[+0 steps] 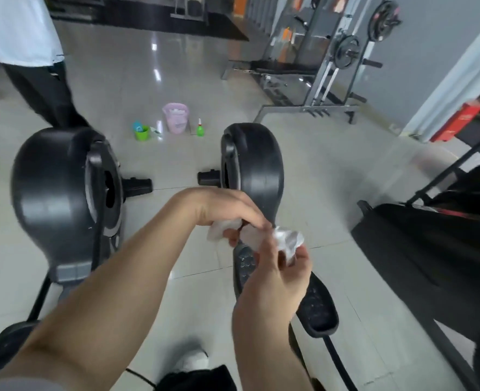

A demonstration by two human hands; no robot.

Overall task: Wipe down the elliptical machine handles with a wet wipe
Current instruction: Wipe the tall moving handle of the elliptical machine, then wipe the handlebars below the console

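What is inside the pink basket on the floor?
The pink basket holds white crumpled material at its top, perhaps paper or wipes. Anything below it cannot be seen, because the white pile and the basket wall cover it.

Glossy pale tiled floor [114,80] reflecting bright lights. Left elliptical machine [64,193] and right elliptical machine [257,159] standing on it, apart. Beyond them, green cup [142,133], pink basket [175,118] and green spray bottle [200,128] sitting in row; small packet [156,133] lying between cup and basket. Weight rack [326,80] standing at right, dark mat [219,29] lying far back.
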